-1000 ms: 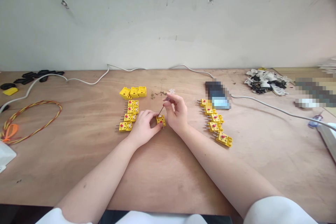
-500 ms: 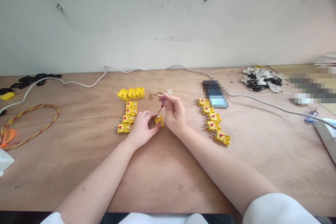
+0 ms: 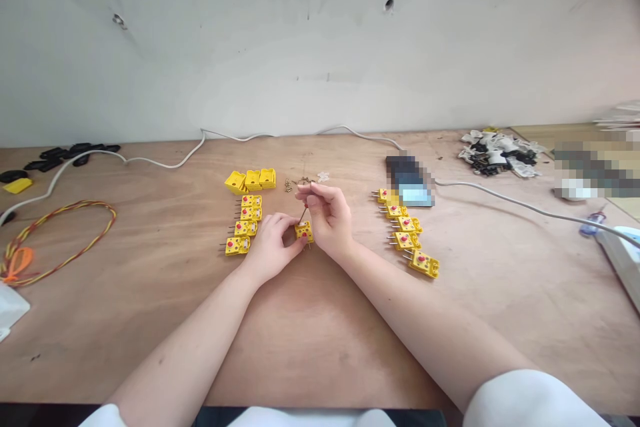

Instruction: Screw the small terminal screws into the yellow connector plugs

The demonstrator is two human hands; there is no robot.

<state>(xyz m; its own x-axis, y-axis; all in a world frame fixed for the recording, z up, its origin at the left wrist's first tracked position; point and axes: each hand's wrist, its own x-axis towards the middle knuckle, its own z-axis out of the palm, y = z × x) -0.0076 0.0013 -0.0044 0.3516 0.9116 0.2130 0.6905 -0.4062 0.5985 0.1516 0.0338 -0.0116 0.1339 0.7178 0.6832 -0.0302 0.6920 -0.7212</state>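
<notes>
My left hand (image 3: 274, 240) is closed on a small yellow two-pin plug (image 3: 304, 232) with a red centre, steadying it on the table between thumb and fingers. A slim screwdriver (image 3: 303, 215) is gripped in my right hand (image 3: 331, 217), its shaft slanting down to the plug's far end; the fingers cover most of the handle. Left of my left hand, several like plugs (image 3: 238, 245) form a column. Another column of yellow plugs (image 3: 404, 240) lies to the right of my right hand. Beyond my hands are yellow covers (image 3: 253, 179), brass screws (image 3: 288, 185) and small clear pieces (image 3: 323, 176).
A pixelated dark device (image 3: 407, 177) lies behind the right column. White and black parts (image 3: 497, 153) are heaped at the back right. White cables (image 3: 505, 192) cross the table. At left are a red-yellow wire coil (image 3: 65, 203) and black parts (image 3: 53, 157).
My right hand's fingers have shifted slightly around the screwdriver, which now stands a little steeper. The left hand and the plug keep their place.
</notes>
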